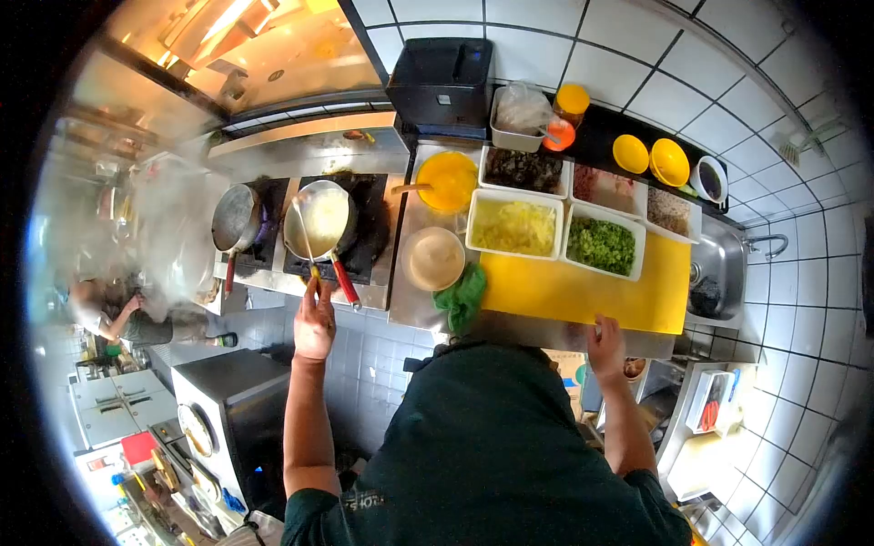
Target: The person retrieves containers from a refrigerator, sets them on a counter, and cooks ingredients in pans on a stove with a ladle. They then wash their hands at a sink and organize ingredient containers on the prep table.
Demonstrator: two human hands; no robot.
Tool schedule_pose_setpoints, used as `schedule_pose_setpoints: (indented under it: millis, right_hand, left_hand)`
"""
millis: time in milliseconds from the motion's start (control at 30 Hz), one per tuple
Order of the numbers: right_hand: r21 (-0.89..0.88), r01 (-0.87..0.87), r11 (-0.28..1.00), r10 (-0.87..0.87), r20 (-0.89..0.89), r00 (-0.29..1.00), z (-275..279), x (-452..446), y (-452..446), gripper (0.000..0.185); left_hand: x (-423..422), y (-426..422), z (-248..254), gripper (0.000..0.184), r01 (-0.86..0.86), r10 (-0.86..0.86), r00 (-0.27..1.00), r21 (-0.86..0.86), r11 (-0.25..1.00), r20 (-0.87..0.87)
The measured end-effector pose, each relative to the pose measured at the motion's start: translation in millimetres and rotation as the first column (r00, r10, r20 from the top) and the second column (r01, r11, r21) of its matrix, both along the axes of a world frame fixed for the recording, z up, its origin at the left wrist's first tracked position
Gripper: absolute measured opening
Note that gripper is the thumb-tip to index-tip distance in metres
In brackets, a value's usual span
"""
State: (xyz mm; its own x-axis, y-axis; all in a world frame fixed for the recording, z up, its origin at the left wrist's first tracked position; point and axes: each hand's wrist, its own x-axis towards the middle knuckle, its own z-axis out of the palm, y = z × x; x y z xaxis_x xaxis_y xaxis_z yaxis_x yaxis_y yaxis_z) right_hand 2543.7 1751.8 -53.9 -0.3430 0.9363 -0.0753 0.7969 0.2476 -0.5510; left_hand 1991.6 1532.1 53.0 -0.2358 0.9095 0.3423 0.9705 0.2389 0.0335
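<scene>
My left hand (315, 329) is closed around the handle of a long, thin cooking utensil (304, 235). The utensil slants into a frying pan (347, 238) with pale yellow food (327, 218) in it; its head is hard to make out. Just right of that hand, the pan's red handle (345, 284) sticks out free. At the front edge of the yellow cutting board (583, 296), my right hand (605, 344) has its fingers curled in, with nothing visible in them. A green cloth (462, 298) lies between the hands, beside a round beige container (434, 258).
A second pan (236, 218) sits on the left burner. Behind the board stand tubs of chopped greens (601, 245), pale yellow shreds (514, 226) and dark pieces (523, 171), plus a bowl of yellow liquid (447, 180). A sink (739, 264) is at right; another person (137, 314) is far left.
</scene>
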Motion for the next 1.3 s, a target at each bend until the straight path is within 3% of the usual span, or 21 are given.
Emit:
schedule_pose_setpoints:
  millis: [133,167,233,300,433,633,800,1100,1300]
  right_hand:
    - [0.005,-0.056,0.998,0.056,0.026,0.998,12,-20,12,0.033]
    - [0.042,-0.086,0.995,0.085,0.022,0.996,16,-33,15,0.032]
    - [0.109,-0.148,0.983,0.149,-0.001,0.989,19,-61,25,0.029]
    - [0.172,-0.212,0.962,0.222,-0.036,0.974,21,-89,39,0.026]
    - [0.259,-0.262,0.93,0.275,-0.015,0.961,14,-138,67,0.014]
    - [0.151,-0.366,0.918,0.342,0.163,0.926,3,-163,89,0.017]
    - [-0.003,-0.382,0.924,0.371,0.25,0.894,15,-170,92,0.024]
    - [0.058,-0.335,0.941,0.323,0.147,0.935,9,-171,89,0.019]
    - [0.13,-0.352,0.927,0.328,0.174,0.928,8,-172,90,0.02]
  left_hand:
    - [57,29,67,0.041,-0.021,-0.011,0.989,0.21,0.978,0.148]
    - [73,25,66,0.037,-0.179,0.075,0.855,0.157,0.971,0.514]
    - [98,36,64,0.033,0.015,-0.125,0.927,0.297,0.955,0.354]
    - [120,53,45,0.03,0.142,-0.312,0.824,0.361,0.922,0.472]
    - [167,102,41,0.03,0.382,-0.393,0.628,0.174,0.908,0.671]
    - [172,123,56,0.041,0.611,-0.456,0.649,-0.06,0.79,0.608]
    - [153,114,71,0.04,0.685,-0.531,0.586,-0.023,0.729,0.612]
    - [145,114,62,0.037,0.699,-0.506,0.544,-0.028,0.714,0.669]
    - [132,115,76,0.032,0.69,-0.489,0.486,0.025,0.723,0.724]
